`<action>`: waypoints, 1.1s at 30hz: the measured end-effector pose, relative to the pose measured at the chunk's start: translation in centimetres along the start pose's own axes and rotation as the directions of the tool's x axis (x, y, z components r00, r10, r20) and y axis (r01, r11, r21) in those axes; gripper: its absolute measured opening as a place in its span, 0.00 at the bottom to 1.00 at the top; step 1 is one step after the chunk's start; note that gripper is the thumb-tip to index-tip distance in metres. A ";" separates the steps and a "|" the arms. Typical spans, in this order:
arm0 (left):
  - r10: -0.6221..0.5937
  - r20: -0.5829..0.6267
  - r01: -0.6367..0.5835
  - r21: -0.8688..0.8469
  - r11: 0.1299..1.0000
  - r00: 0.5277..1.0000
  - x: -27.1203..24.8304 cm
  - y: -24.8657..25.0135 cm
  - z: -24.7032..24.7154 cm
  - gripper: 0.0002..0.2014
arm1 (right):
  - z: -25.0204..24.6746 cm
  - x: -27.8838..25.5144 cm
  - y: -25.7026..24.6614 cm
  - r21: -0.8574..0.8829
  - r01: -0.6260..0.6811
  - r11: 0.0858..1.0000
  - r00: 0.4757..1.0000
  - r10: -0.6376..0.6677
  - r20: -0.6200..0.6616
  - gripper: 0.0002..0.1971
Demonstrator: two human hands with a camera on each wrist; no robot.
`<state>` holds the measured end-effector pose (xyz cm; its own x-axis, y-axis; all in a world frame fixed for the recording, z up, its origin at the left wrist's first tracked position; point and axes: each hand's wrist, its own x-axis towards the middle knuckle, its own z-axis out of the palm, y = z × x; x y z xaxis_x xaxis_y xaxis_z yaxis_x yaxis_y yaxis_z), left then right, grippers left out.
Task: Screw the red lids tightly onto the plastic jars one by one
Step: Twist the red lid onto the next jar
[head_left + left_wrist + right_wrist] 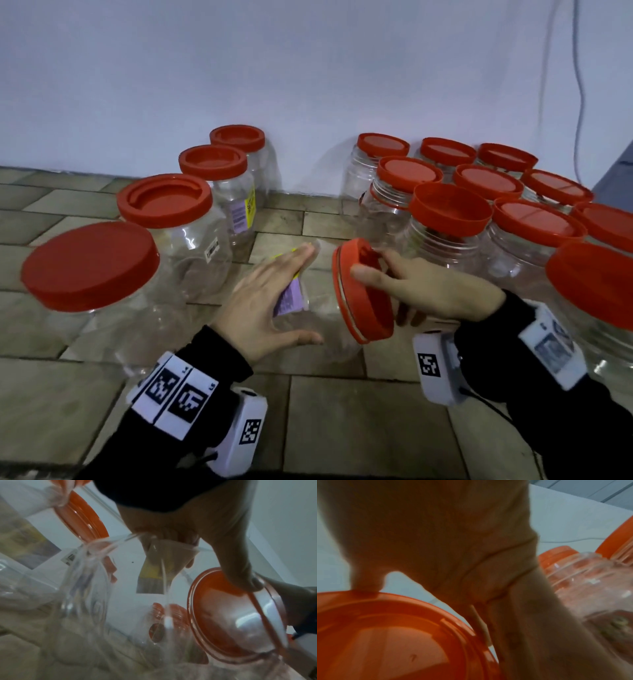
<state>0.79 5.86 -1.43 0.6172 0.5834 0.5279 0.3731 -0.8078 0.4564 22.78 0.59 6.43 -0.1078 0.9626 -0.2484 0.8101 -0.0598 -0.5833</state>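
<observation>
A clear plastic jar [308,329] with a purple and yellow label is tilted on its side above the tiled floor. My left hand [267,298] grips its body, fingers over the top and thumb underneath. A red lid [363,291] sits on the jar's mouth, facing right. My right hand [394,281] grips the lid, thumb on its rim and fingers across its face. The left wrist view looks through the jar [120,615] to the lid's inside [231,622], under my left hand [197,520]. In the right wrist view, the right hand [445,534] presses the lid [393,635].
Several lidded jars stand in a row at the left, the nearest [89,263] close to my left arm. A dense cluster of jars with red lids [448,209] fills the right side by the white wall. A cable [579,85] hangs down at the right.
</observation>
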 end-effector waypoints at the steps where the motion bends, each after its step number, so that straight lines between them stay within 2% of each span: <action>1: 0.013 0.010 -0.013 0.032 0.999 1.000 0.3 -0.7 -0.1 0.47 | 0.2 0.6 0.0 -0.015 -0.044 0.999 0.999 0.044 0.002 0.48; 3: 0.023 0.008 -0.023 0.059 0.998 1.000 0.9 -2.1 -0.4 0.48 | 0.4 1.8 0.4 -0.049 -0.014 0.999 0.999 0.016 0.037 0.55; 5: 0.029 -0.013 -0.029 0.027 0.999 0.999 1.3 -3.2 -0.8 0.47 | 0.7 2.3 0.5 -0.058 0.101 0.993 0.994 -0.098 0.052 0.63; 7: 0.034 -0.025 -0.035 -0.033 0.999 0.999 1.6 -4.1 -1.1 0.47 | 1.0 2.8 0.3 -0.054 0.192 0.980 0.981 -0.193 -0.021 0.63; 8: 0.039 -0.024 -0.040 -0.053 0.998 0.999 1.7 -4.4 -1.2 0.46 | 1.2 3.0 0.0 -0.046 0.195 0.980 0.977 -0.199 -0.082 0.61; 10: 0.059 -0.014 -0.060 -0.042 0.997 0.998 2.1 -5.0 -1.1 0.46 | 1.5 3.3 -0.7 -0.006 0.094 0.996 0.979 -0.094 -0.180 0.55; 13: 0.086 0.006 -0.086 0.047 0.995 0.996 2.4 -5.2 -0.6 0.46 | 2.4 3.9 -1.5 0.120 -0.165 0.979 0.951 0.190 -0.245 0.43; 15: 0.090 -0.001 -0.090 0.060 0.994 0.996 2.7 -5.3 -0.4 0.46 | 2.4 4.3 -1.4 0.149 -0.225 0.963 0.911 0.262 -0.317 0.44; 17: 0.078 -0.043 -0.077 0.011 0.997 0.996 3.0 -5.6 -0.3 0.46 | 2.0 4.4 -1.0 0.178 -0.151 0.972 0.939 0.198 -0.283 0.46; 19: 0.057 -0.086 -0.061 -0.037 0.997 0.995 3.4 -6.0 -0.2 0.45 | 1.0 4.2 -0.8 0.127 0.019 0.992 0.979 0.008 -0.204 0.47; 20: 0.054 -0.093 -0.059 -0.045 0.997 0.994 3.6 -6.0 -0.2 0.45 | 0.5 4.2 -0.8 0.088 0.092 0.992 0.983 -0.076 -0.168 0.50; 22: 0.060 -0.091 -0.064 -0.044 0.997 0.994 3.8 -6.1 0.0 0.45 | 0.1 4.6 -0.7 -0.002 0.158 0.987 0.977 -0.156 -0.146 0.51; 24: 0.061 -0.077 -0.064 -0.043 0.997 0.995 4.0 -6.2 0.1 0.45 | 0.0 5.5 -1.0 -0.046 0.079 0.996 0.978 -0.087 -0.189 0.48; 26: 0.066 -0.059 -0.068 -0.031 0.997 0.996 4.2 -6.2 0.0 0.46 | 0.1 6.4 -1.4 -0.007 -0.089 0.996 0.971 0.085 -0.223 0.47; 28: 0.080 -0.046 -0.081 -0.014 0.997 0.996 4.3 -6.1 0.1 0.46 | 0.2 6.8 -1.4 -0.030 -0.190 0.981 0.961 0.180 -0.209 0.44; 30: 0.082 -0.067 -0.084 -0.029 0.996 0.994 4.3 -6.2 0.1 0.47 | -0.2 6.7 -0.9 -0.004 -0.180 0.984 0.972 0.177 -0.155 0.44; 33: 0.011 -0.129 -0.024 -0.103 0.994 0.992 4.1 -6.6 0.0 0.46 | -0.8 6.3 -0.5 0.040 -0.033 0.999 0.998 0.035 -0.055 0.53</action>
<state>0.88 13.59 -2.31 0.5265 0.5809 0.6208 0.2845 -0.8085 0.5152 22.14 6.94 5.80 -0.0473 0.9730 -0.2261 0.7897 -0.1022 -0.6049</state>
